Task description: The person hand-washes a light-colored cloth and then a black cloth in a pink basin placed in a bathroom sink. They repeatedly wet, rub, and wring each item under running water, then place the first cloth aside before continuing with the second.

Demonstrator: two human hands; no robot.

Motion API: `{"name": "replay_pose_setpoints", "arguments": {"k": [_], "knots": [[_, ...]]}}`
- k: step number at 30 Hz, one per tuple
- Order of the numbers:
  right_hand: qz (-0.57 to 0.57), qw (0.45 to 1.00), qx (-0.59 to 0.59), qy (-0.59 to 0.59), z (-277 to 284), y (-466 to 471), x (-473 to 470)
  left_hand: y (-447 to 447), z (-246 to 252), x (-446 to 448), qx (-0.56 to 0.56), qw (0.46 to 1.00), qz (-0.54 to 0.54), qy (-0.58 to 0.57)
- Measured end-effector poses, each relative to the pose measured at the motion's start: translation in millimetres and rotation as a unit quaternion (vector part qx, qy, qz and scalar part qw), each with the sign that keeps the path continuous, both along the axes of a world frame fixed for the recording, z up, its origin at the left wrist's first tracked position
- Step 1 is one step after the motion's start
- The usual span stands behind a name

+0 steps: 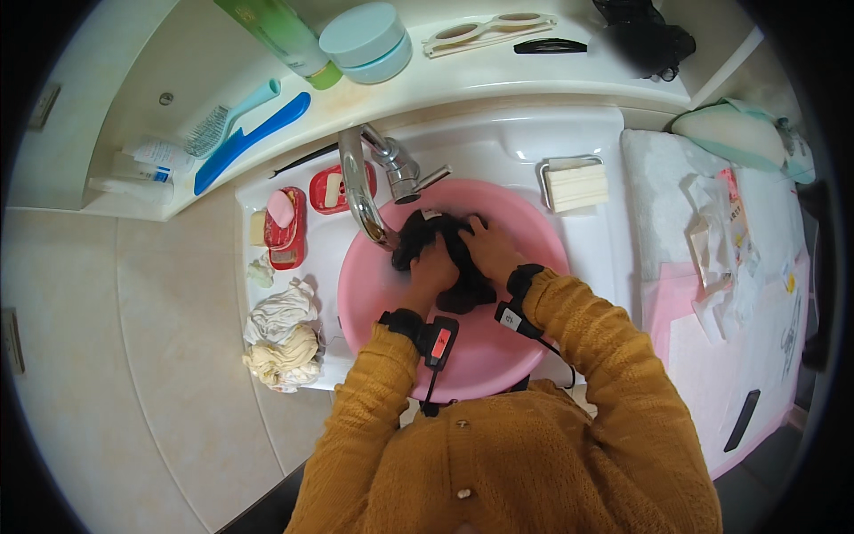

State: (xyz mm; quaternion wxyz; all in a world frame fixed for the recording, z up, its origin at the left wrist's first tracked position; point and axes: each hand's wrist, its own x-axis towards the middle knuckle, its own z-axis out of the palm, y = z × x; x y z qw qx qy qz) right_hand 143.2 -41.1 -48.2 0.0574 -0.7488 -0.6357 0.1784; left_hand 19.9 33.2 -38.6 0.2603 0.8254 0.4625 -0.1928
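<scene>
A piece of wet-looking black cloth [465, 288] lies bunched in a round pink plastic basin [370, 314]. A small pale tag [430, 214] shows at its far edge. On the cloth's left side, my left hand [437, 269] grips it, with the fingertips partly lost among the dark folds. My right hand [492, 248] holds its right side, fingers bent over the fabric. Close to the left part of the cloth, the chrome faucet's spout [363, 200] reaches over the basin rim. No running stream can be made out.
The basin sits in a white sink [580, 253]. Red soap dishes [297, 250] and crumpled white and cream cloths [283, 320] lie left. A soap rack [575, 183] stands right. A shelf [467, 87] behind holds a blue comb [250, 140], a jar [367, 43] and sunglasses [490, 30].
</scene>
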Motion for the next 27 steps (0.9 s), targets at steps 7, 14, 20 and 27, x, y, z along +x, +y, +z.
{"name": "replay_pose_setpoints", "arguments": {"k": [7, 14, 20, 27], "knots": [[-0.089, 0.980, 0.053, 0.169, 23.3, 14.6, -8.1, 20.0, -1.1, 0.9, -0.235, 0.920, 0.205, -0.238], [-0.243, 0.860, 0.195, 0.405, 113.4, 5.3, -82.9, -17.4, 55.1, -46.0, -0.421, 0.556, 0.381, -0.607], [-0.194, 0.907, 0.223, 0.300, 121.2, 4.0, -79.9, -37.2, 74.1, -35.9, -0.394, 0.617, 0.349, -0.585], [-0.156, 0.952, 0.225, 0.133, 63.8, 25.9, -22.5, -36.1, 66.4, -6.9, -0.426, 0.535, 0.522, -0.509]]}}
